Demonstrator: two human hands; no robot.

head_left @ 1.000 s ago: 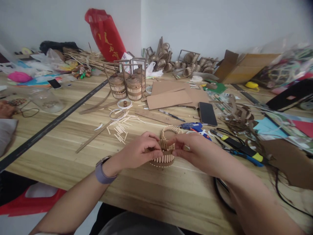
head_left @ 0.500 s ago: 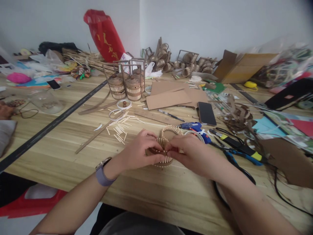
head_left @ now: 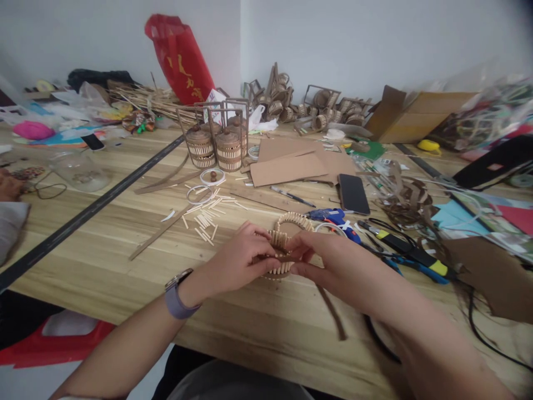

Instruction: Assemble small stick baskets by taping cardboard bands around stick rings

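Observation:
Between my hands on the table is a small round basket (head_left: 280,272) built of short pale sticks with brown bands. My left hand (head_left: 237,256) is closed on its left side, thumb along the front rim. My right hand (head_left: 327,258) pinches a brown strip (head_left: 332,316) against the basket's upper front; the strip's free end trails down to the right over the table. Just behind, a second stick-walled ring (head_left: 303,218) touches or nearly touches the basket. Loose pale sticks (head_left: 204,222) are scattered left of my hands, near white rings (head_left: 199,194). Fingers partly hide the basket.
Lidded stick baskets (head_left: 228,153) with tall handles stand behind. To the right lie a blue glue gun (head_left: 328,215), a phone (head_left: 353,193), pliers (head_left: 416,266) and a yellow-black cutter (head_left: 400,247). Cardboard sheets (head_left: 287,169) lie farther back. Another person's sleeve (head_left: 12,228) shows at the left edge.
The brown strip's free end now hangs out below my right hand, where it was not visible before. My right hand has shifted slightly right; my left hand stays on the basket.

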